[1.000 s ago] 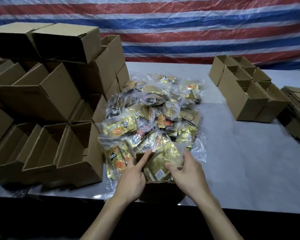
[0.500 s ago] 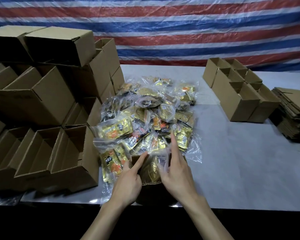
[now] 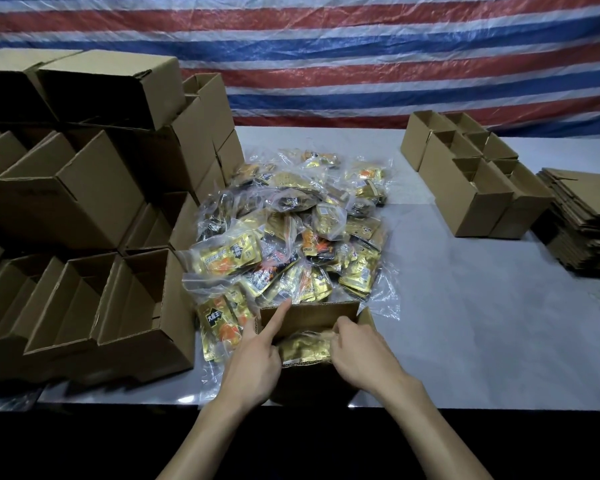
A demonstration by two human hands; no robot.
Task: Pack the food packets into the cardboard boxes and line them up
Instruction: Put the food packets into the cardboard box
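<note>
**Packet being seated in the box at the desk edge**

The step in hand is, by my reading, the packing itself: one gold food packet [image 3: 305,345] lies low inside the open cardboard box [image 3: 309,315], which stands at the near edge of the desk [image 3: 465,323], just in front of the pile of food packets [image 3: 291,233].

The right hand [image 3: 357,358] is over the box's right side with its fingers curled down onto the packet's right end, pinching it. The left hand [image 3: 257,362] is at the box's left side. Its forefinger is straight and lies up along the left wall toward the far corner, and the other fingers are tucked in by the packet's left end. Whether they grip the packet or only push it cannot be told.

The packet lies nearly flat, its long axis running left to right across the box and parallel to the desk's near edge, with one end toward each side wall. The box's opening faces up and its flaps stand open.

The next move probably calls for letting go and reaching forward into the pile for another packet, or, if the box is judged full, closing it and setting it in line. Empty boxes [image 3: 129,306] stand stacked to the left, and a short row of boxes [image 3: 465,192] stands well apart on the right.
</note>
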